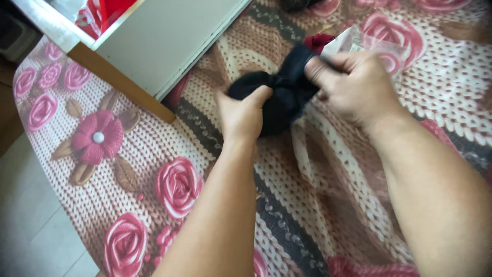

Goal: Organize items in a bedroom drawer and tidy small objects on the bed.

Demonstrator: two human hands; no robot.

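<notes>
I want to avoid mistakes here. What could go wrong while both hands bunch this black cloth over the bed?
1. The black cloth is gripped only at its ends by the left hand and right hand; its bunched middle may come loose.
2. A clear bag lies under the right hand and might get caught up with the cloth.
</notes>
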